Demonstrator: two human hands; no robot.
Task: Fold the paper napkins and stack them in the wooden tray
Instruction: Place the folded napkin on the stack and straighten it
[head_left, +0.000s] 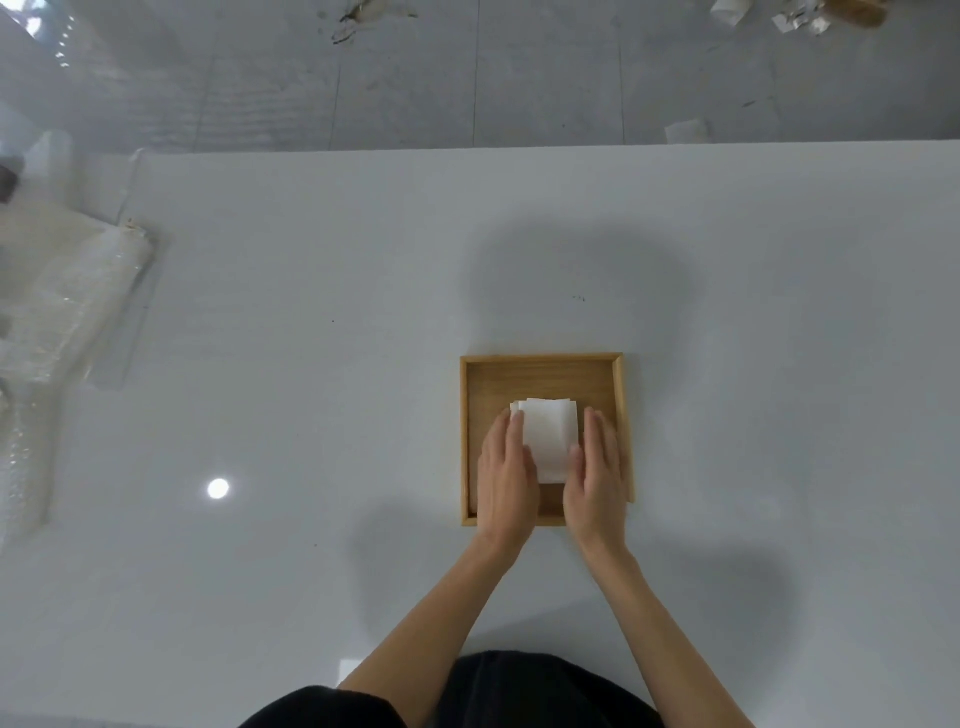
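Your left hand (506, 467) and right hand (597, 467), fingers straight, flank the folded napkins (549, 436). The stack lies mid wooden tray (540, 374).

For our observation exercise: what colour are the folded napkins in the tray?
The napkins are plain white, seen in the head view.

Left hand (506, 470), right hand (598, 467) flat

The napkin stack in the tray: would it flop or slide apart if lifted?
Probably floppy and light: the napkin stack is thin folded paper. Its layers sit offset at the far edge, so they may slip apart unless pinched.
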